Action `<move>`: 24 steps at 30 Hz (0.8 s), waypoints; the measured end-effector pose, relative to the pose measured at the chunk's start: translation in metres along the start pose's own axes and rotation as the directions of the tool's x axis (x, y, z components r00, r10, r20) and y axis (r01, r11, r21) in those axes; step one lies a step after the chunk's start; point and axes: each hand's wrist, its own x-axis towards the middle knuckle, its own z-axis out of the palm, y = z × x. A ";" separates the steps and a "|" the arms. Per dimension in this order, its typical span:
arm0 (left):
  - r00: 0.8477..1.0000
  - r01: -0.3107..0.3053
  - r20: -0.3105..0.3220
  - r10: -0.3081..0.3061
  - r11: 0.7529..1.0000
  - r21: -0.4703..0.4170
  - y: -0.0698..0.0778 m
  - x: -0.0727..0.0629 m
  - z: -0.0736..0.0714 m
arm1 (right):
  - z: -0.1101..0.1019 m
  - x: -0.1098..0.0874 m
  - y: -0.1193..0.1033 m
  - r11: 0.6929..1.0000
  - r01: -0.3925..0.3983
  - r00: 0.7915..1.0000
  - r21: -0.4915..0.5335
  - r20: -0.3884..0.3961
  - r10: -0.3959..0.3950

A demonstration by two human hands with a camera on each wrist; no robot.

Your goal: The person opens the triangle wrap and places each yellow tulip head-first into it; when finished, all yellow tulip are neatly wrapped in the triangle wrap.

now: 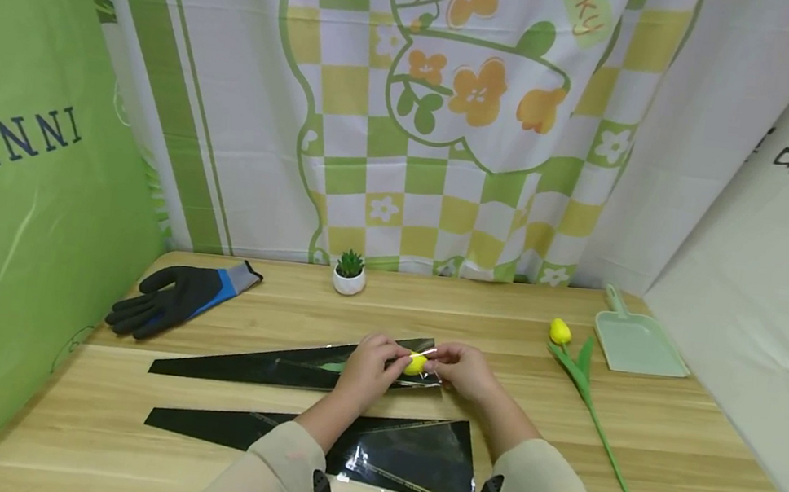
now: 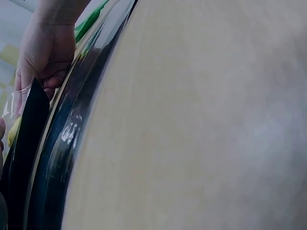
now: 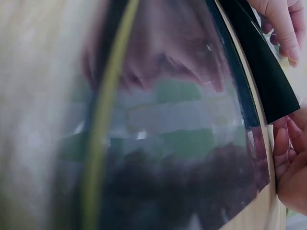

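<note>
At the wooden desk (image 1: 497, 316), a person's left hand (image 1: 371, 366) and right hand (image 1: 469, 374) both pinch the clear film at the wide right end of a long, tapering black sleeve (image 1: 224, 366). A yellow artificial tulip with green leaves (image 1: 415, 366) lies inside it, its bloom between the fingers. Nearer me lies a second black film-fronted sleeve (image 1: 414, 449), under the forearms.

The left wrist view shows what the head view hides: the sleeve's black corner stands up, with the right hand's fingers curled behind it. The right wrist view catches green-and-white checks mirrored in the nearer sleeve's film.

Only the head view takes in another long-stemmed yellow tulip (image 1: 583, 382) and a pale green plastic dustpan (image 1: 637, 343) on the right, a small white-potted succulent (image 1: 349, 275) at the far edge, and a black, blue and grey glove (image 1: 173, 299) at far left.
</note>
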 end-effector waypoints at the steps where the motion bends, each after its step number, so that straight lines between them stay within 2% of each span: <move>1: 1.000 -0.002 -0.003 0.002 1.000 -0.001 0.000 0.000 0.000 | 0.000 0.000 0.000 1.000 0.005 1.000 0.000 0.003 -0.005; 11: 1.000 -0.005 -0.015 0.006 1.000 0.009 -0.002 -0.001 0.003 | 0.000 -0.002 0.000 0.996 0.008 0.999 -0.091 0.049 -0.004; 15: 1.000 -0.011 -0.019 0.011 1.000 0.003 -0.002 -0.002 0.003 | -0.001 -0.004 -0.001 0.998 0.011 0.998 -0.060 0.059 -0.007; 20: 1.000 0.002 0.011 -0.002 1.000 -0.003 -0.003 -0.003 0.003 | -0.003 -0.007 -0.003 1.000 -0.005 0.998 -0.008 0.059 0.006; 24: 1.000 -0.011 0.025 0.010 1.000 0.023 -0.003 -0.003 0.003 | -0.011 -0.011 -0.002 1.000 -0.001 0.998 -0.007 0.064 0.002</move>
